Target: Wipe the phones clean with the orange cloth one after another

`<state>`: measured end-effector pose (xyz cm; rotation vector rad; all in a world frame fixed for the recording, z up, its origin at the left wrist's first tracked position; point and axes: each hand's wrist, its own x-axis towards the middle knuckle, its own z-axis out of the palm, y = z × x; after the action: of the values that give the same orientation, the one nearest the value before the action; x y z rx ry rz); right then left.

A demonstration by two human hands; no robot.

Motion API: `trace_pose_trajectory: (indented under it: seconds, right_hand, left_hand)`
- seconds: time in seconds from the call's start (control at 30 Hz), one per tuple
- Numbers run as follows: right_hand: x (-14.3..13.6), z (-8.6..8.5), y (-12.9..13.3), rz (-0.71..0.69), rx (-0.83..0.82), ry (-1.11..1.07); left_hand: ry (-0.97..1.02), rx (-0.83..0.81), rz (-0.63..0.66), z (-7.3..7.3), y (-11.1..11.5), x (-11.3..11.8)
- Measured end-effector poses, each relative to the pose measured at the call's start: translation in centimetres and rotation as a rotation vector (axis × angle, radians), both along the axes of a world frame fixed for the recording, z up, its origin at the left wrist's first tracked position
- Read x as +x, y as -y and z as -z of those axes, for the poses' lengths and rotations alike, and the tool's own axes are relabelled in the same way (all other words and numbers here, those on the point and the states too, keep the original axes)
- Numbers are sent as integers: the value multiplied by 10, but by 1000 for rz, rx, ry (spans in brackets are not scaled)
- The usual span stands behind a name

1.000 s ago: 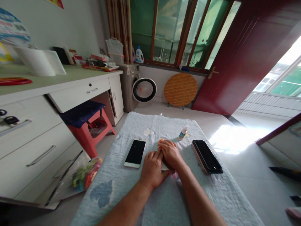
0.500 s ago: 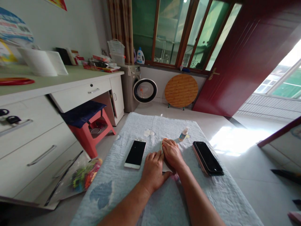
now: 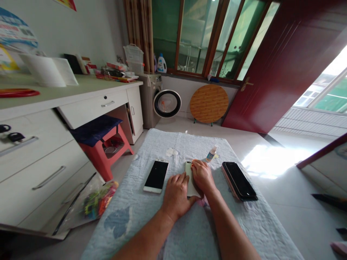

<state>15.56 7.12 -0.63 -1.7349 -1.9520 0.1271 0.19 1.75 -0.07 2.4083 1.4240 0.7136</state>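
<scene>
A pale phone (image 3: 191,187) lies back up on the cloth-covered table, its dark camera spot at the upper left corner. My left hand (image 3: 177,193) grips its lower left side, with the thumb along the bottom edge. Over the phone's right side, my right hand (image 3: 202,175) presses down with bent fingers on an orange cloth (image 3: 192,164), mostly hidden under them. To the left rests a white phone with a dark screen (image 3: 156,176). A black phone (image 3: 240,180) sits at the right on a pinkish item. Beyond my right hand stands a small spray bottle (image 3: 211,153).
A pale blue quilted cloth (image 3: 143,224) covers the table. Left are a white desk (image 3: 94,110), a red stool (image 3: 119,148) and a plastic bag (image 3: 89,209) of colourful things. Behind stand a washing machine with its door open (image 3: 167,103) and a round wooden tabletop (image 3: 209,103).
My right hand has slid right across the phone's back, uncovering its camera corner and left strip. My left hand has stayed in place on the phone.
</scene>
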Motion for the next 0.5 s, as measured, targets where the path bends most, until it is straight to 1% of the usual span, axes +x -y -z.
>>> trace_pose_trajectory:
  seconds: [0.13,0.2,0.23,0.3,0.43,0.5]
  right_hand:
    - [6,6,-1,102,5,-2]
    - [5,7,-1,115,6,8]
    - [4,6,-2,97,8,17]
    - [1,4,-2,20,18,35]
    - [-6,-1,-2,-227,41,21]
    - [-7,-3,-2,-315,44,-17]
  left_hand:
    - [-9,0,0,-2,0,0]
    - [-12,2,2,-2,0,1]
    - [-14,3,4,-1,0,1]
    - [-15,6,7,0,0,1]
    - [-11,-3,19,0,1,1]
    - [-9,-8,27,-1,2,0]
